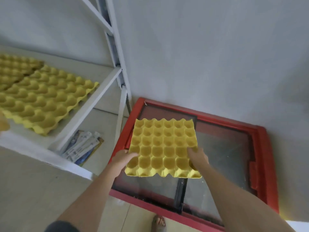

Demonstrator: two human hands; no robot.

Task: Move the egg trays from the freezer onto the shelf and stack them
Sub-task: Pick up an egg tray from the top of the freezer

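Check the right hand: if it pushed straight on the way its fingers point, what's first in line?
The right hand already grips the yellow egg tray; its fingers point up-left across the cups, so it meets the tray itself. Beyond that, probably the freezer's red frame, then the wall; depth is unclear.

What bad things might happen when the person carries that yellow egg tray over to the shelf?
The held egg tray is gripped only at its near corners by the left hand and right hand, so its far end might sag or slip. It may bump the shelf post on the way. The trays on the shelf lie overlapping, so a stack might sit crooked.
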